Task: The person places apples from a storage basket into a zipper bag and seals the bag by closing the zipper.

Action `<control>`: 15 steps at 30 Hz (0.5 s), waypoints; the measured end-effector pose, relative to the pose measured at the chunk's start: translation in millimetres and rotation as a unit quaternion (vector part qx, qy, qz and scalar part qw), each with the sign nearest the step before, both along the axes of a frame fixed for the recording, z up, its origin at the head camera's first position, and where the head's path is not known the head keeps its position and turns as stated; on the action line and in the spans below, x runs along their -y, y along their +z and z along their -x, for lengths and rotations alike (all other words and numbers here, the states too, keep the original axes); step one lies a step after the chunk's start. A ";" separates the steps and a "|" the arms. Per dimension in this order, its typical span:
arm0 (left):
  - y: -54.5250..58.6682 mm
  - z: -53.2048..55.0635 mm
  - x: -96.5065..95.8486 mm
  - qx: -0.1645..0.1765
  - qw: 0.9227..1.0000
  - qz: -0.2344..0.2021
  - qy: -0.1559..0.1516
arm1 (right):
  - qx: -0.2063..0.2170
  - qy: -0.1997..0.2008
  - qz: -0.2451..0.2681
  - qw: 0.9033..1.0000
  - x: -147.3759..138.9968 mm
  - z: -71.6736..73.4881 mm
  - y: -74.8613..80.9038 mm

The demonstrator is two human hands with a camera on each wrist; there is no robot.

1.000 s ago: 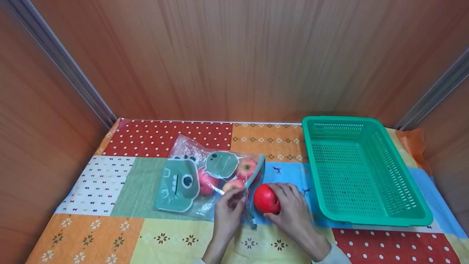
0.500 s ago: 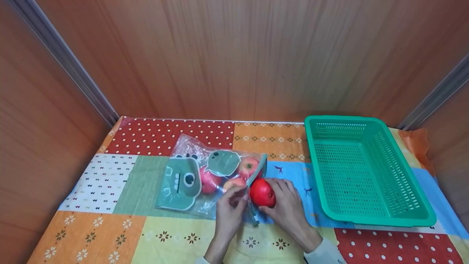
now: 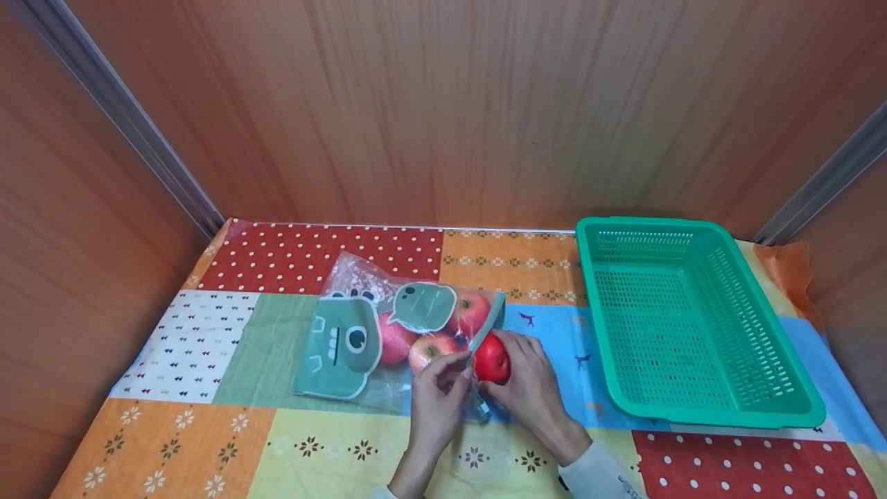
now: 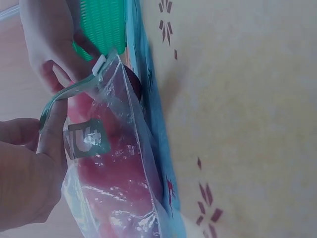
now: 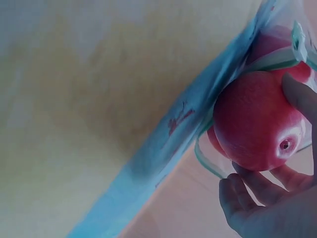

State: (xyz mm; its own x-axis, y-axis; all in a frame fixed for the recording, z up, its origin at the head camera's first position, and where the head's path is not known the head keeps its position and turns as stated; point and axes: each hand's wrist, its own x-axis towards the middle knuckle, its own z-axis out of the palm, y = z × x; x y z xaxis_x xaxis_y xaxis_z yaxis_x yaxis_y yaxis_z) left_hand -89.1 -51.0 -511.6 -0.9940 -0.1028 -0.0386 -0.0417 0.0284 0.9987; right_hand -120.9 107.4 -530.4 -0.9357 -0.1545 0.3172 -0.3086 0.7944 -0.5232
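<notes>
A clear slider-zip bag (image 3: 338,380) with green monster prints lies on the cloth, its mouth facing right. Several red apples (image 3: 396,339) show through its film. My left hand (image 3: 435,402) pinches the green zip edge between thumb and fingers; in the left wrist view a white slider (image 4: 99,65) sits on that zip. My right hand (image 3: 537,384) grips a bright red apple (image 3: 493,362) at the bag's mouth. In the right wrist view this apple (image 5: 252,116) is partly inside the opening, the green zip band around its far side, close to another apple.
To the right stands a green perforated plastic basket (image 3: 682,419) with nothing in it. A patchwork cloth (image 3: 346,457) covers the table. Wooden panels (image 3: 443,111) close off the back and both sides.
My right hand has carried the bright red apple leftward from beside the bag into its mouth. An apple inside has shifted slightly left. My left hand keeps its pinch on the zip edge.
</notes>
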 end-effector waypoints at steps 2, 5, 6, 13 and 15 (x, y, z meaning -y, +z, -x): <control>0.3 0.3 -1.1 -0.008 1.000 -0.001 -0.001 | -0.002 0.004 0.004 1.000 1.8 1.4 -1.1; 1.2 0.6 -2.7 -0.014 1.000 0.003 0.001 | 0.003 0.008 0.006 1.000 4.1 3.8 -1.5; 1.8 0.5 -3.2 -0.015 1.000 0.005 0.001 | 0.006 0.010 0.007 1.000 4.7 4.6 -1.4; 4.2 -0.1 -5.8 -0.009 1.000 0.013 0.008 | 0.032 0.027 0.026 0.999 7.8 9.7 2.0; 4.5 0.1 -6.4 -0.010 1.000 0.015 0.011 | 0.049 0.032 0.044 0.997 8.8 11.2 4.0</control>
State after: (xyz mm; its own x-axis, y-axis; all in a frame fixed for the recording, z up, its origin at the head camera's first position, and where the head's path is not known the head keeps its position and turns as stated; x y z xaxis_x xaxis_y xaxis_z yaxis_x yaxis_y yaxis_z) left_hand -89.3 -44.5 -507.1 -0.9920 -0.1251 -0.0156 -0.0231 0.0585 0.9980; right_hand -132.1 98.6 -526.5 -0.9522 -0.1904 0.2387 -0.3003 0.7251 -0.6197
